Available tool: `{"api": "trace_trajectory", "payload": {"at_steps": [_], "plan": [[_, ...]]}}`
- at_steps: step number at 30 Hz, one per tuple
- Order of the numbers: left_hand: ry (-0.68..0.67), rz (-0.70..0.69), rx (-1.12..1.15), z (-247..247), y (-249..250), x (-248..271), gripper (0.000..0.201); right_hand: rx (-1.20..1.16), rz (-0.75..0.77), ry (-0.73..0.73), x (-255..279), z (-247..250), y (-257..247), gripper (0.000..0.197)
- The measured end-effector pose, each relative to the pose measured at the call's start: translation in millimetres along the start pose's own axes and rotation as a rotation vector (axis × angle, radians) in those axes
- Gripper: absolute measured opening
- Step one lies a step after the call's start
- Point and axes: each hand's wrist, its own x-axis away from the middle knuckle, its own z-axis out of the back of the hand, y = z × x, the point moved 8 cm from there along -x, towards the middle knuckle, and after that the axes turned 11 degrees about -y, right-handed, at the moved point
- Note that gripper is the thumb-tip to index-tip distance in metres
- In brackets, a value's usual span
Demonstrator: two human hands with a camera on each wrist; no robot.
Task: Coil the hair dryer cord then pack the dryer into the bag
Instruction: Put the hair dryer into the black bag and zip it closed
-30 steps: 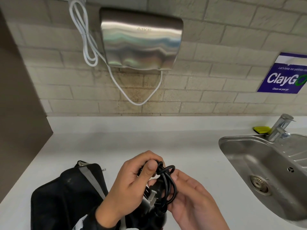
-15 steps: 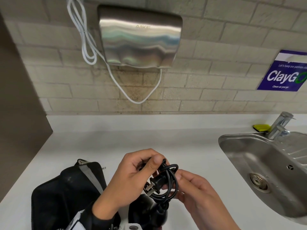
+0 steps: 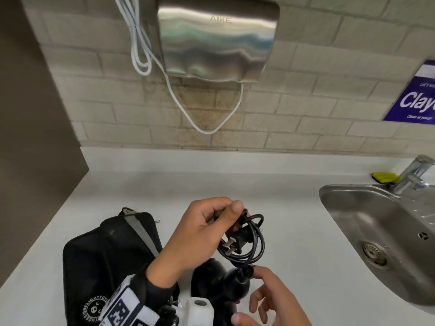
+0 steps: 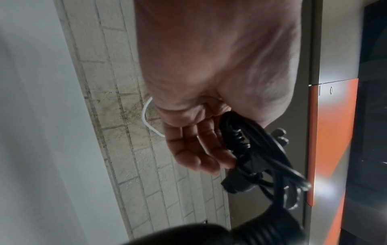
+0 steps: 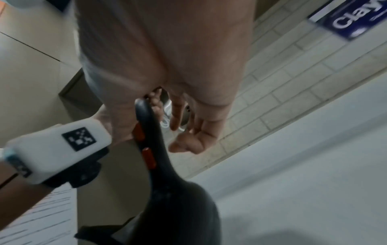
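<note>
The left hand [image 3: 202,234] holds the coiled black cord [image 3: 249,241] up over the white counter [image 3: 235,184]. Its thumb and fingers are curled tight on the top of the loops. The plug [image 3: 235,243] sits in the middle of the coil, with its two metal prongs pointing left. In the left wrist view, the curled fingers [image 4: 194,149] press the cord bundle [image 4: 261,157] against the palm.

The cord hangs down to the black hair dryer [image 3: 226,281], which is low in the head view, just under the coil. In the right wrist view, the dryer's handle [image 5: 146,132] shows two orange-red buttons.

The right hand [image 3: 270,300] is just below and to the right of the coil. Its fingers are loose and spread, and they grip nothing (one fingertip is very near the end of the dryer, but I cannot tell if it touches).

The black bag [image 3: 106,260] lies on the counter to the left, beside the dryer. The dryer is not in the bag yet.

On the brick wall hangs a shiny metal hand dryer [image 3: 219,38] with a white cable [image 3: 141,48]. A steel sink [image 3: 381,231] is on the right.
</note>
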Motion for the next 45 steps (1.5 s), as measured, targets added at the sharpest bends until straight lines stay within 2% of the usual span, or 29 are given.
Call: {"api": "trace_trajectory", "payload": {"at_steps": [2,7,11,13,14,15,17,19,20,22,25,27,29,30,31,32,33,35,37,39,41,43,45], "plan": [[0.004,0.029,0.008,-5.0,-2.1,-2.0,0.045,0.065,0.073,0.052,-3.8,-5.0,-9.6,0.062],[0.032,0.111,0.083,0.0,-10.0,4.3,0.04,0.117,0.118,0.174,-11.5,-5.4,-19.0,0.046],[0.158,0.187,0.022,28.8,-21.7,33.4,0.034,-0.099,0.17,0.295,-15.0,10.9,-12.9,0.046],[0.242,0.284,-0.018,42.1,-35.5,57.1,0.032,-0.252,0.223,0.363,-15.0,19.8,-16.8,0.029],[0.264,0.356,-0.041,46.7,-45.1,70.7,0.039,-0.335,0.241,0.391,-14.4,23.0,-18.1,0.023],[0.272,0.429,-0.062,49.2,-54.7,84.2,0.051,-0.407,0.266,0.429,-14.0,25.7,-19.3,0.026],[0.257,0.535,-0.068,49.5,-70.3,106.4,0.087,-0.519,0.329,0.464,-16.2,26.8,-24.8,0.052],[0.208,0.601,0.052,45.7,-82.6,121.1,0.111,-0.615,0.365,0.492,-20.0,23.9,-28.0,0.065],[0.159,0.624,0.156,40.7,-86.5,124.8,0.111,-0.667,0.386,0.5,-22.7,21.2,-28.2,0.067],[0.047,0.64,0.366,31.0,-87.2,126.2,0.094,-0.754,0.396,0.503,-29.0,13.8,-28.1,0.075],[0.033,0.607,0.446,37.7,-78.4,121.2,0.08,-0.816,0.342,0.488,-34.7,0.9,-24.4,0.083],[0.082,0.557,0.387,53.0,-70.3,114.9,0.072,-0.765,0.212,0.445,-33.6,-7.1,-17.8,0.072],[0.124,0.48,0.29,73.3,-57.9,108.4,0.066,-0.621,0.066,0.284,-29.3,-17.5,-15.8,0.034],[0.132,0.444,0.216,83.7,-50.0,105.4,0.065,-0.529,0.001,0.174,-26.5,-23.9,-15.8,0.022],[0.127,0.411,0.134,93.6,-41.7,103.0,0.065,-0.434,-0.042,0.086,-22.6,-28.4,-16.3,0.016],[0.104,0.385,0.058,100.7,-33.4,100.7,0.066,-0.352,-0.047,0.07,-17.3,-26.8,-19.0,0.015],[0.069,0.365,-0.01,105.3,-25.4,98.5,0.069,-0.268,-0.029,0.137,-10.9,-17.7,-28.5,0.016],[-0.017,0.347,-0.119,107.4,-13.0,94.9,0.073,-0.098,0.121,0.356,1.9,5.1,-55.6,0.015],[-0.096,0.346,-0.185,102.9,-5.7,92.2,0.076,0.087,0.191,0.404,1.6,11.6,-71.4,0.015],[-0.187,0.335,-0.227,92.0,-0.1,89.0,0.075,0.228,0.138,0.315,-11.2,5.6,-67.6,0.039],[-0.287,0.336,-0.294,79.8,2.0,88.1,0.075,0.234,0.012,0.099,-24.4,-13.1,-51.1,0.054],[-0.36,0.351,-0.325,74.6,1.5,88.6,0.075,0.025,-0.118,-0.14,-31.8,-39.0,-32.9,0.059],[-0.4,0.358,-0.326,74.8,1.7,89.5,0.074,-0.168,-0.208,-0.248,-30.4,-55.3,-18.7,0.071]]}}
